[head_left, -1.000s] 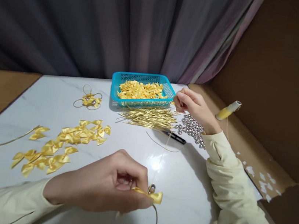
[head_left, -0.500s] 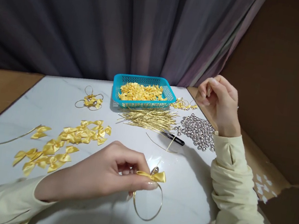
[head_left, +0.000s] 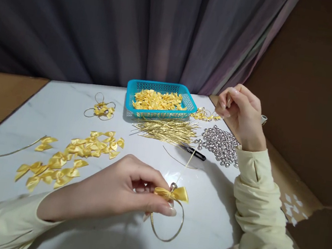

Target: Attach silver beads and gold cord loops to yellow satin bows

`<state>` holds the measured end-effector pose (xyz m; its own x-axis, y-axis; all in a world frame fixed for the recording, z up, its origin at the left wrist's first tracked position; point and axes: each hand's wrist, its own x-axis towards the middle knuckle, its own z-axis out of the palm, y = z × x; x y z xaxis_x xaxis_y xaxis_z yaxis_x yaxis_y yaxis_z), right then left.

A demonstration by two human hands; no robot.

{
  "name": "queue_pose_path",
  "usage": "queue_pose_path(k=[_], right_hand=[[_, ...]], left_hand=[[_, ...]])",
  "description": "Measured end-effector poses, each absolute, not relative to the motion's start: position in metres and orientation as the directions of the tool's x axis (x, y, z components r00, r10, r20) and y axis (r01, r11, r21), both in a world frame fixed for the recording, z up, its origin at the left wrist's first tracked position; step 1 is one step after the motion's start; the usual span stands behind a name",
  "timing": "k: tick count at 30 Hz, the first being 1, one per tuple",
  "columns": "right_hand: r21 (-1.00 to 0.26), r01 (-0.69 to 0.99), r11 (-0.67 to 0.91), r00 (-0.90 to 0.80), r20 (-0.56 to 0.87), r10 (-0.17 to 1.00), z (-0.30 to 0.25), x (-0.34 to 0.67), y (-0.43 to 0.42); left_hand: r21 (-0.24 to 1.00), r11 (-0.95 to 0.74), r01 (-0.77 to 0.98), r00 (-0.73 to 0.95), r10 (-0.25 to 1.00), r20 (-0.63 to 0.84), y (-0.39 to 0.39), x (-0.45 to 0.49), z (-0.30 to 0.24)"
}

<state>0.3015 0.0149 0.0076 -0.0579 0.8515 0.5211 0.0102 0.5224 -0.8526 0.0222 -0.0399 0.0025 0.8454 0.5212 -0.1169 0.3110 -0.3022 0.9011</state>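
My left hand [head_left: 132, 190] pinches a yellow satin bow [head_left: 181, 194] between thumb and fingers, low over the near part of the table. A small silver bell or bead [head_left: 173, 186] sits at the bow's centre, and a loop of gold cord [head_left: 182, 221] hangs beneath it. From the bow a thin, pale gold strand [head_left: 191, 157] runs up to the right towards my raised right hand [head_left: 238, 114]. The fingers of that hand are closed on the strand's far end, which they mostly hide.
A blue basket [head_left: 129, 107] of yellow bows stands at the back. Before it lie gold cords [head_left: 168, 131], black snips [head_left: 197, 154] and silver beads [head_left: 220, 144]. Loose bows [head_left: 88, 146] are spread at left, near a finished-looking looped cluster [head_left: 103, 110]. More looped bows [head_left: 204, 114] lie behind the beads.
The view has shifted slightly. The left hand with the bow shows a little further right and higher; the right hand stays raised, still closed, with the strand stretched between them.
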Motion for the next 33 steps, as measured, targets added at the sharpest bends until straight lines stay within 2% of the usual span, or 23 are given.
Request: queue_pose_path(k=[6,14,17,20,24,27,33], right_hand=[[-0.850,0.008,0.526,-0.062,0.525,0.849,0.006,0.300,0.016],[-0.867,0.026,0.498,-0.036,0.497,0.867,0.004,0.303,0.022],[-0.886,-0.007,0.464,-0.055,0.463,0.884,0.003,0.306,0.024],[-0.894,-0.042,0.445,-0.084,0.447,0.890,0.005,0.308,0.024],[-0.889,-0.021,0.458,-0.016,0.458,0.889,0.008,0.308,0.023],[-0.880,0.021,0.474,0.074,0.474,0.877,0.009,0.311,0.024],[-0.911,0.025,0.411,0.135,0.411,0.902,0.003,0.322,0.033]], left_hand=[[0.900,-0.309,0.308,0.838,0.536,-0.103,-0.039,0.023,0.004],[0.898,-0.150,0.413,0.781,0.566,-0.265,-0.036,0.026,0.007],[0.872,-0.224,0.436,0.791,0.557,-0.252,-0.030,0.026,0.000],[0.824,-0.371,0.429,0.811,0.559,-0.171,-0.022,0.028,-0.006],[0.841,-0.452,0.298,0.881,0.469,-0.060,-0.014,0.030,-0.009],[0.912,-0.355,0.206,0.912,0.408,-0.047,-0.015,0.030,-0.011],[0.977,-0.126,0.172,0.884,0.458,-0.097,-0.021,0.031,-0.012]])
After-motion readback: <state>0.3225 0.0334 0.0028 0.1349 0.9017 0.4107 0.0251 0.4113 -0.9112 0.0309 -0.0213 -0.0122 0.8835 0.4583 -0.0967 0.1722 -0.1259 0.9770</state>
